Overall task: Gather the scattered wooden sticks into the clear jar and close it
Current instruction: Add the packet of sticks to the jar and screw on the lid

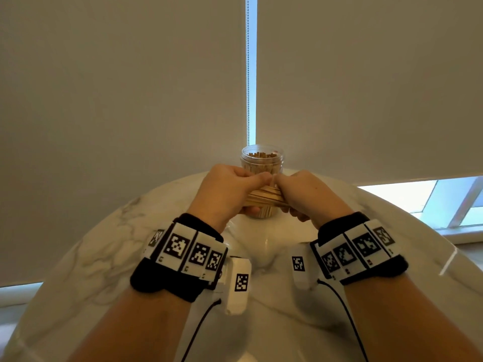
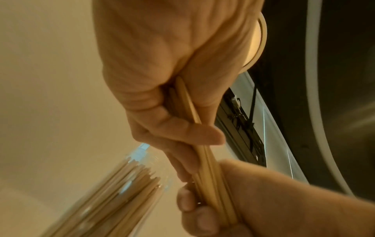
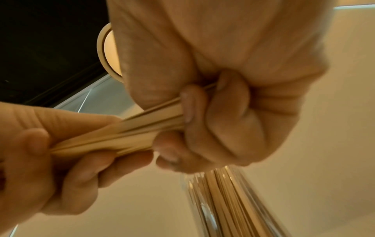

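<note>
A clear jar (image 1: 262, 163) stands open at the far middle of the marble table (image 1: 104, 244), packed with upright wooden sticks. Just in front of it I hold a bundle of wooden sticks (image 1: 265, 197) lying sideways above the table. My left hand (image 1: 230, 190) grips its left end and my right hand (image 1: 300, 192) grips its right end, thumbs meeting on top. The left wrist view shows the bundle (image 2: 205, 160) running between the curled fingers of both hands, with the jar (image 2: 113, 197) beside. The right wrist view shows the same bundle (image 3: 131, 133) and the jar (image 3: 227, 202) below. No lid is in view.
The round marble table ends in a curved edge left and right. Closed roller blinds (image 1: 117, 100) hang right behind the jar, with a bead chain (image 1: 247, 74) in the gap. A window sill (image 1: 457, 231) lies at the right.
</note>
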